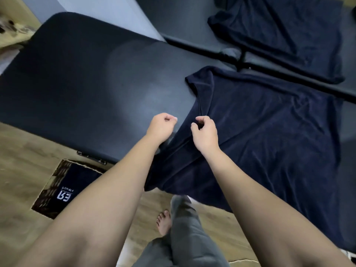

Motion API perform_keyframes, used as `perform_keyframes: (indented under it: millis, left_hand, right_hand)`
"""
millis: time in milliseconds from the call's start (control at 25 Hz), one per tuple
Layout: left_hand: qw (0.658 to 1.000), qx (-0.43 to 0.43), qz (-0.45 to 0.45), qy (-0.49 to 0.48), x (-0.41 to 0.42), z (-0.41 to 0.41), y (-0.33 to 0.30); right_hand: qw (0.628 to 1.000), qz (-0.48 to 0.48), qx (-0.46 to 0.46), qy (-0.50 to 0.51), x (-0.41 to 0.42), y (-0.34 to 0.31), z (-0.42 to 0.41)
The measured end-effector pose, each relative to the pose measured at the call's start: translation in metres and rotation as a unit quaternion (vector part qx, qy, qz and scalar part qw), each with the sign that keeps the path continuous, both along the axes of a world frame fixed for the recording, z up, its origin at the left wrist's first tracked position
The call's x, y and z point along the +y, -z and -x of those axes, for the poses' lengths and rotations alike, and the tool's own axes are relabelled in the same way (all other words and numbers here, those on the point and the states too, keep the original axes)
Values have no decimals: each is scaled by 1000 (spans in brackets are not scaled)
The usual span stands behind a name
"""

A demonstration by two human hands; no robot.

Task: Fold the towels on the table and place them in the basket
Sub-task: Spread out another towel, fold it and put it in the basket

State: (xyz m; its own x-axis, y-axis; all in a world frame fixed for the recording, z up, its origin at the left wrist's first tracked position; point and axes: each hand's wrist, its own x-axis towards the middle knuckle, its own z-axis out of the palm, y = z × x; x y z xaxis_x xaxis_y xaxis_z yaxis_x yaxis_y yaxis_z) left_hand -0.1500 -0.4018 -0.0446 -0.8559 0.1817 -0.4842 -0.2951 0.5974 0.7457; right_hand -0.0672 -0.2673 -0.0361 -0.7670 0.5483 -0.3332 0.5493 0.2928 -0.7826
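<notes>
A dark navy towel (269,135) lies spread over the right part of the black table (86,83), its near edge hanging over the table's front. My right hand (205,132) pinches the towel's left edge between thumb and fingers. My left hand (161,126) hovers just left of that edge, fingers curled, with nothing visible in it. A second navy towel (279,33) lies rumpled on another dark surface at the back right. A woven basket (55,187) stands on the floor at the lower left with a folded dark towel (77,182) bearing white lettering inside.
The wooden floor (23,160) runs under the table's front edge. My leg in grey trousers (185,234) and a bare foot (163,222) are below the hanging towel. A black bar (289,78) separates the two tabletops. A light-coloured wall panel (107,14) lies behind.
</notes>
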Motion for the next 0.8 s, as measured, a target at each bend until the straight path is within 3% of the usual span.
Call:
perform_keyframes:
  millis: [160,360,520,640,760,800]
  left_hand:
    - [999,-37,-27,-6,60,54,11]
    - [985,-128,-78,-90,114,116,16]
    - [980,-153,-77,-103,145,160,30]
    - [990,-113,3,-84,160,187,43]
    - [985,-2,169,45,165,200,40]
    - [979,21,185,78,165,205,40]
  right_hand:
    - [999,-5,-38,11,39,5,48]
    - [995,-47,-77,-52,61,15,92]
    - [998,-7,-61,-13,79,15,128]
    - [999,26,1,26,84,18,140]
    - [995,69,19,62,85,23,151]
    - [994,81,18,76,85,24,155]
